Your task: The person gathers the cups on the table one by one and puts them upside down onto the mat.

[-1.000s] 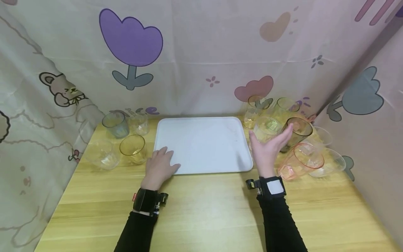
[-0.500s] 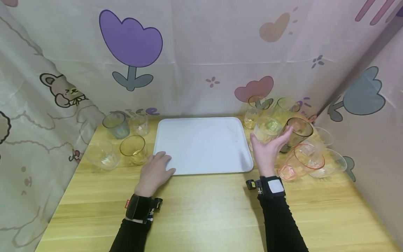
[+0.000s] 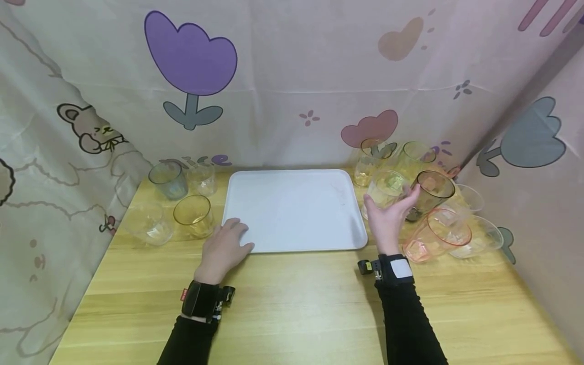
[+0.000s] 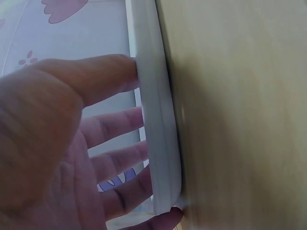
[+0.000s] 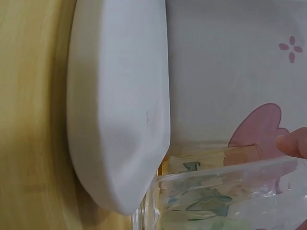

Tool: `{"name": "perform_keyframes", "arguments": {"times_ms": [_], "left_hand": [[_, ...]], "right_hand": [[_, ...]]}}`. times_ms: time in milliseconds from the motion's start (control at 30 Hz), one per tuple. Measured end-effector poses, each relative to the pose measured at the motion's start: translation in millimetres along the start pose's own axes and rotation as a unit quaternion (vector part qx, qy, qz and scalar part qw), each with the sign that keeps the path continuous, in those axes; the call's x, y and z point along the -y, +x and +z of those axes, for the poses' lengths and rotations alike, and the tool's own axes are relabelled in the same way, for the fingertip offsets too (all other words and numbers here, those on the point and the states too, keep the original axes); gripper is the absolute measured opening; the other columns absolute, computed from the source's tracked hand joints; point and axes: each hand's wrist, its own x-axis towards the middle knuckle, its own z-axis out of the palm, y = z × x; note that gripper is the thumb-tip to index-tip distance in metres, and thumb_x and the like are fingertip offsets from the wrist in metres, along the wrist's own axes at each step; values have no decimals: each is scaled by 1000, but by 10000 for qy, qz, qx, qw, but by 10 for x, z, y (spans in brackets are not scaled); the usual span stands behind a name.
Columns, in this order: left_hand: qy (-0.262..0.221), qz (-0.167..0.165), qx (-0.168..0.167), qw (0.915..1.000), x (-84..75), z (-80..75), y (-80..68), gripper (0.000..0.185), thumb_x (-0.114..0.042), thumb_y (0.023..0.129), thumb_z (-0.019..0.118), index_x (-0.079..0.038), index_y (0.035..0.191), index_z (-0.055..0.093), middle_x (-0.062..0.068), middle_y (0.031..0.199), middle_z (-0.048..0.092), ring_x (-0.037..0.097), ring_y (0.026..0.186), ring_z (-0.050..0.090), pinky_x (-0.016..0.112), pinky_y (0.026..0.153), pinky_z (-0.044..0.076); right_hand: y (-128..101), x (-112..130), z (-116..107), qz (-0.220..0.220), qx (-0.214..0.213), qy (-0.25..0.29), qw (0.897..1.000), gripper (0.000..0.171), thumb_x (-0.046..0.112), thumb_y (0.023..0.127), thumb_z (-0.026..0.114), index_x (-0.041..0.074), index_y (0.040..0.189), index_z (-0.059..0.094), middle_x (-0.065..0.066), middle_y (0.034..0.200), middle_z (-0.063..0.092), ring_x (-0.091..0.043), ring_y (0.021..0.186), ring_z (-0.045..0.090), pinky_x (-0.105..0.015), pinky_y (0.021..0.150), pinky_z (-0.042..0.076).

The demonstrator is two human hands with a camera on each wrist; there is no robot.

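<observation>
Grasping clear cup (image 3: 385,188) beside tray (image 3: 292,210)

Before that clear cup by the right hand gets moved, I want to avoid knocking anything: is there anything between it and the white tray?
Nothing visible does. The clear cup stands just off the white tray's right edge, with the right hand curled around it. The tray surface beside it is bare; the other cups stand on its far side, away from the tray.

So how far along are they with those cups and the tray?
Barely begun. Nothing sits on the white tray. The left hand rests on the tray's near corner, and the right hand curls its fingers around a clear cup beside the tray. Cups on both sides remain on the table.
</observation>
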Motion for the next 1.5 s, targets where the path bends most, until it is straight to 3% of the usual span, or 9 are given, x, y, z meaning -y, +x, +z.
{"name": "perform_keyframes", "arguments": {"times_ms": [133,367,867,1000,1200,1333,1500], "left_hand": [[-31,7,-13,10000,1,2,11,52,-34,94,72,-7,138,64,19,156,47,46,126,58,62,98,51],[-46,-34,34,10000,-5,-1,18,53,-35,94,72,-8,139,63,19,157,45,45,124,61,64,94,51],[-102,-67,43,9999,9,16,18,53,-36,94,71,-9,139,63,17,158,45,45,124,61,65,96,50],[-139,-96,59,9998,3,25,12,53,-36,94,72,-8,139,63,18,158,45,45,128,58,66,98,49],[-67,-94,3,9999,-21,19,2,51,-34,94,72,-7,138,64,19,156,47,45,134,54,72,107,38],[101,9,-140,9999,-45,12,0,49,-33,94,73,-8,136,66,18,152,52,42,135,53,72,113,30],[95,162,-461,9988,-84,16,6,50,-33,92,75,-9,135,67,16,147,58,42,128,57,66,108,38]], "right_hand": [[22,-15,-22,38,15,-83,10000,116,13,87,82,15,165,-4,-11,167,18,-20,153,18,-34,125,17],[52,-48,-43,-123,56,-550,9984,98,13,92,77,0,161,8,-19,160,24,-29,150,25,-34,125,20],[57,-34,-36,-82,6,-566,9984,96,15,93,77,6,163,11,-16,161,27,-26,149,29,-31,124,23],[39,26,-24,-271,-84,-326,9991,97,18,92,80,9,163,14,-11,160,31,-26,144,35,-32,120,29],[-34,187,17,-386,-57,295,9988,94,19,91,81,13,161,18,-2,153,39,-19,129,47,-34,100,43],[-110,316,76,-205,203,1017,9944,89,14,92,80,12,159,21,-4,150,41,-21,127,51,-35,101,49],[-222,426,169,217,591,1719,9831,84,11,92,79,11,154,24,-6,146,43,-26,129,55,-32,100,55]]}}
